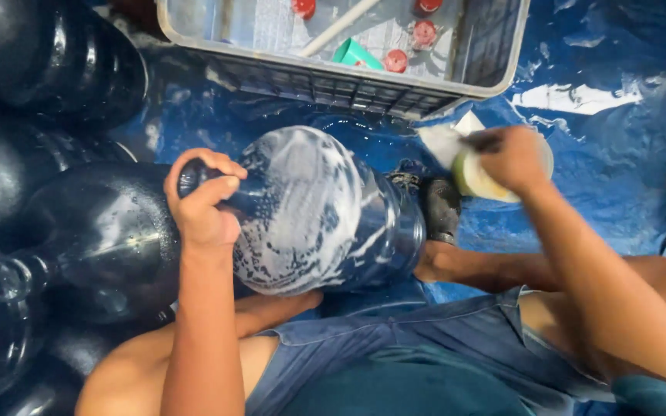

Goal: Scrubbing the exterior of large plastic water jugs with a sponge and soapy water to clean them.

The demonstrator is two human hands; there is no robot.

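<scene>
You sit on a wet blue tarp (610, 177) with dark water jugs (48, 69) stacked along your left side and a grey plastic crate (364, 88) just ahead holding red caps (396, 60) and a green piece. The big jug (325, 212) you are working on lies on its side across your lap and between your legs, its shoulder thick with white suds, its neck pointing to your left.

Your left hand (203, 204) has its fingers wrapped tight around that neck, steadying the jug. Your right hand (512, 158) is off the jug, out to the right, fingers closed around something small and dark and pressed down at a pale round tub (478, 179) resting on the tarp; what exactly it grips is blurred, so I cannot tell.

Likely trouble: the soapy neck could slide through your left grip, and with only one hand on it the jug could roll off your legs toward the crate or onto the tub. The slick tarp would let the tub skid under a hard dab.
</scene>
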